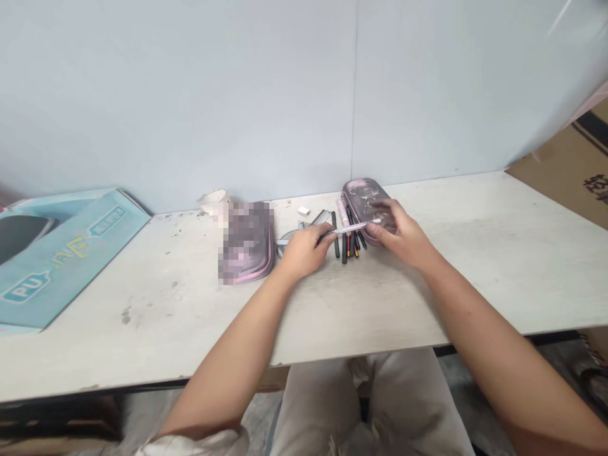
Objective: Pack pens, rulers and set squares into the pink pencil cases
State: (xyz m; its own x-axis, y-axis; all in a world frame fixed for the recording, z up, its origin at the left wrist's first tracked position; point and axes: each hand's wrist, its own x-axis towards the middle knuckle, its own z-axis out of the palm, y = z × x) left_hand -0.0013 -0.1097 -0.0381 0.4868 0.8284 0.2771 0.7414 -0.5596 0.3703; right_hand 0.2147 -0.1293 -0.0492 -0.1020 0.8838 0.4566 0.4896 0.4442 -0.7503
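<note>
I have the left hand (304,249) and right hand (399,233) pinching a pen (353,228) between them, presumably to steady it, with a case (361,191) at the pen's one o'clock.

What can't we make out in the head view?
In the head view:
- Left pencil case: pattern hidden by pixelation.
- Right pencil case: partly covered by the right hand.
- Pale pen: left end covered by the left hand; any print too small.
- Blue box: cut off by the left edge.
- Cardboard box: cut off by the right edge.
</note>
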